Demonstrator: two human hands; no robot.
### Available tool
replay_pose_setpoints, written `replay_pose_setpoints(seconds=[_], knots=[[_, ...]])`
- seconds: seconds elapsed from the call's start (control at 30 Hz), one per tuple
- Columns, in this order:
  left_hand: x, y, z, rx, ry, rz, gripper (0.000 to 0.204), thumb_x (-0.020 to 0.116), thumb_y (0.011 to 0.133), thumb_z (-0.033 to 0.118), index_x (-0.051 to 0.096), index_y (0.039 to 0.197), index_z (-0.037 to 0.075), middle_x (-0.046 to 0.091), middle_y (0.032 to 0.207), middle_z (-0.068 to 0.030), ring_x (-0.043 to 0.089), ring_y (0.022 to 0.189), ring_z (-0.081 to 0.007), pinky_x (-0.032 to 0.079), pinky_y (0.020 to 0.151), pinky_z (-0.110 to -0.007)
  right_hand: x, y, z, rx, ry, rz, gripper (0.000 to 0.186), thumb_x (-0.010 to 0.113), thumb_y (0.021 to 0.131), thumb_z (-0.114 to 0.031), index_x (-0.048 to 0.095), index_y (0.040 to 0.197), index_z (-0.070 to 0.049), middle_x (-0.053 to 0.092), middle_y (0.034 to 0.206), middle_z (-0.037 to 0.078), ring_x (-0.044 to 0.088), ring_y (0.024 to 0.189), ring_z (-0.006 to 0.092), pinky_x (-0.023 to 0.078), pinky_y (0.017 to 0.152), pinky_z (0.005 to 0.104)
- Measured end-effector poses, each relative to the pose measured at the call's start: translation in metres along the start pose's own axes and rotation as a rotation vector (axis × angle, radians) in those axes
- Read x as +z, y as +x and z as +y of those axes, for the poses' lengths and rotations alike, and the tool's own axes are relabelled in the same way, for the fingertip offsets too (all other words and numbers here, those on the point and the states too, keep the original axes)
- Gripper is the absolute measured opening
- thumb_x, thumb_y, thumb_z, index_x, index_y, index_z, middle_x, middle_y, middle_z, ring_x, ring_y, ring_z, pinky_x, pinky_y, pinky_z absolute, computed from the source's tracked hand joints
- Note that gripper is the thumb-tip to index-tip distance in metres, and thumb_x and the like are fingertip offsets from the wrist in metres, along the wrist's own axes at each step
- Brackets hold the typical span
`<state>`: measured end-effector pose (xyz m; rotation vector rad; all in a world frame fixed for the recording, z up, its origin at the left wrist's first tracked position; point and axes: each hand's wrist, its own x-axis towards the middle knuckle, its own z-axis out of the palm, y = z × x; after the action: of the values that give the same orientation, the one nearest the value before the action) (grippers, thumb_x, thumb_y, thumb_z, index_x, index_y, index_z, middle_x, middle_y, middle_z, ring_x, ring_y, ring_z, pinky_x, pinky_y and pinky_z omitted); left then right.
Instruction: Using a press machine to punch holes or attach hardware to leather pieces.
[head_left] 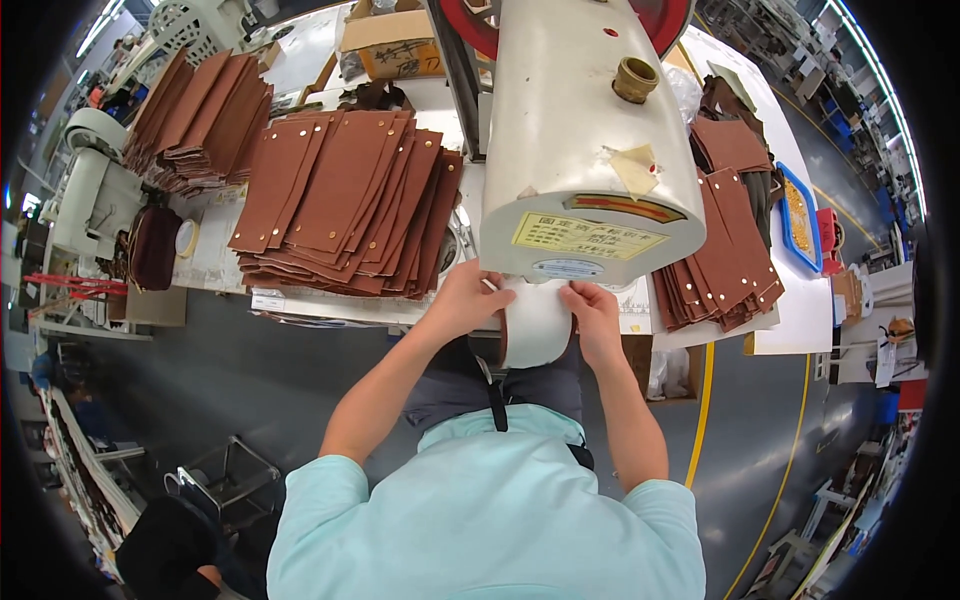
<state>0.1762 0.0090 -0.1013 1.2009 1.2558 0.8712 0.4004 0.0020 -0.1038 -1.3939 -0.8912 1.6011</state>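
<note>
A curved panel (537, 340), white on the face toward me with brown edges, hangs over the near table edge below the machine head. My left hand (468, 300) pinches its left upper edge between thumb and fingers. On the opposite edge my right hand (594, 312) grips it the same way. The pale press-like machine head (590, 140) stands right above both hands and hides the panel's far end. Left of my left hand lies a fanned stack of brown panels (345, 190) with metal studs near their corners. Another studded stack (722, 250) sits beyond my right hand.
More brown panels (205, 115) lie at the far left. A cardboard box (395, 50) stands behind the nearer stack. At the right, a blue tray (806, 262) holds small golden parts. A dark red pouch (155, 248) rests by a white machine (95, 200).
</note>
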Motion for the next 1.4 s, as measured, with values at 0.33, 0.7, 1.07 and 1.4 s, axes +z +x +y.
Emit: replay_pose_setpoints(seconds=[0.33,0.7,1.07,1.4], knots=[[-0.004,0.006,0.007,0.061,0.054,-0.046,0.030,0.070,0.081,0.010,0.066,0.108,-0.005,0.070,0.089,-0.0102,0.066,0.072,-0.0170,0.053,0.061,-0.033,0.029,0.030,-0.024,-0.030,-0.296,-0.115,0.037,0.071,0.078,0.005,0.064,0.114,0.005,0.068,0.106,0.013,0.063,0.097,0.0206,0.052,0.084,0.0328],[0.002,0.014,-0.009,0.071,0.116,0.024,0.032,0.070,0.081,0.008,0.067,0.109,-0.007,0.069,0.076,-0.0150,0.064,0.063,-0.0169,0.051,0.059,-0.033,0.028,0.022,-0.040,0.035,-0.252,-0.145,0.043,0.070,0.078,0.006,0.062,0.119,0.004,0.066,0.112,0.011,0.062,0.100,0.0211,0.051,0.088,0.0315],[-0.007,-0.017,-0.005,0.049,-0.100,0.128,0.034,0.063,0.084,-0.003,0.063,0.118,-0.001,0.064,0.095,-0.0087,0.065,0.077,-0.0133,0.052,0.067,-0.027,-0.017,0.000,-0.040,-0.012,-0.674,-0.447,0.025,0.076,0.079,-0.006,0.068,0.101,0.002,0.068,0.093,0.005,0.063,0.082,0.0152,0.050,0.076,0.0285],[-0.073,-0.103,-0.016,-0.124,-0.384,0.084,0.046,0.068,0.083,-0.007,0.060,0.128,-0.002,0.065,0.107,-0.0059,0.065,0.079,-0.0080,0.053,0.074,-0.022,-0.048,0.015,-0.050,0.240,-0.498,-0.409,0.025,0.082,0.079,-0.016,0.068,0.095,-0.003,0.064,0.078,-0.002,0.061,0.075,0.0101,0.050,0.059,0.0281]])
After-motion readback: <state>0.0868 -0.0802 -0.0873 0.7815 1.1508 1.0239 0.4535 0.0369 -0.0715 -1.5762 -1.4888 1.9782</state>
